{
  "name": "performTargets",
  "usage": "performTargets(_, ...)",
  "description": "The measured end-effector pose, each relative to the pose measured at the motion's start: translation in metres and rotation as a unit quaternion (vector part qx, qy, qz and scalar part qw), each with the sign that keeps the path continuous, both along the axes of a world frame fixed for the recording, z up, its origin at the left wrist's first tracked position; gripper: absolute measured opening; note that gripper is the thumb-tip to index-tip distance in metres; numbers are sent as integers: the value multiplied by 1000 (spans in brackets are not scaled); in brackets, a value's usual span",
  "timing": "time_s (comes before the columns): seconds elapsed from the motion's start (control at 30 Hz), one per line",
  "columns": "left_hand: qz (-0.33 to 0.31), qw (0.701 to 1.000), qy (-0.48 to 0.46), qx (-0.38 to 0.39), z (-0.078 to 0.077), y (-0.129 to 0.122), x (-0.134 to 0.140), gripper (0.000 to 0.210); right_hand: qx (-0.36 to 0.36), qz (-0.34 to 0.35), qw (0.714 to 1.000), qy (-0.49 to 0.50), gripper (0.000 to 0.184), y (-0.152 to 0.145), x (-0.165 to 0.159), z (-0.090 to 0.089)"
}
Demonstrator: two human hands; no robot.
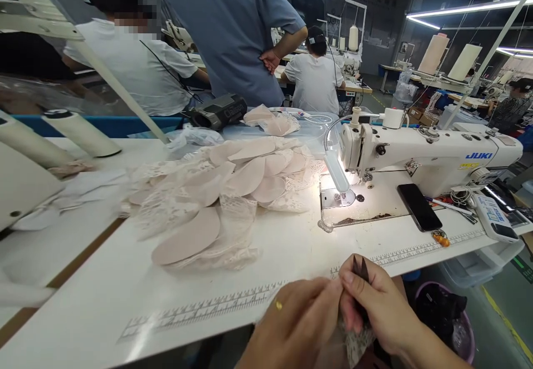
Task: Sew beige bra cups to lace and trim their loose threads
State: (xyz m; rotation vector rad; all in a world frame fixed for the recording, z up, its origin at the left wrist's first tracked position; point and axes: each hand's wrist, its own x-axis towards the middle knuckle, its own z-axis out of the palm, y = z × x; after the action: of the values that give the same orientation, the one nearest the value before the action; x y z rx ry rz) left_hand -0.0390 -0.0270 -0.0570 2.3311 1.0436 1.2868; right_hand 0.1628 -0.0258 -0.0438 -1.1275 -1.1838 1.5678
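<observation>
My left hand (293,316), with a yellow ring on one finger, is closed in a pinch at the table's front edge. It grips pale lace fabric (358,344), which hangs down below the fingers. Touching its fingertips is my right hand (381,308), wrapped round dark thread snips (360,269) whose two pointed tips stick up past the thumb. The rest of the snips is hidden in the palm. Beyond my hands, a heap of beige cut pieces with lace edging (245,177) lies on the white table (287,252).
A white JUKI sewing machine (433,155) with a lit lamp (336,171) stands at the right. Near it are a black phone (420,207) and a white box (494,218). Thread cones (83,133) lie at the left. Several people sit or stand behind the table.
</observation>
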Motion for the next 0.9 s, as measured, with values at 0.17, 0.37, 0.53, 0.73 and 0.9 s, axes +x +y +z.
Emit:
performTargets(0.17, 116, 932, -142, -312, 28, 9, 3, 29, 265, -125, 876, -383, 36, 24, 39, -14)
performTargets(0.37, 126, 906, -176, -365, 38, 8, 15, 31, 391, -102, 825, -396, 26, 13, 24, 2)
performTargets(0.53, 107, 904, -201, -363, 39, 5, 21, 27, 496, -132, 749, -419, 28, 10, -12, 6)
performTargets(0.73, 141, 856, -260, -424, 42, 7, 21, 38, 361, -188, 867, -289, 33, 16, -12, -2)
performTargets(0.9, 111, 836, -286, -455, 42, 9, 27, 42, 372, -133, 901, -180, 33, 4, -16, 13)
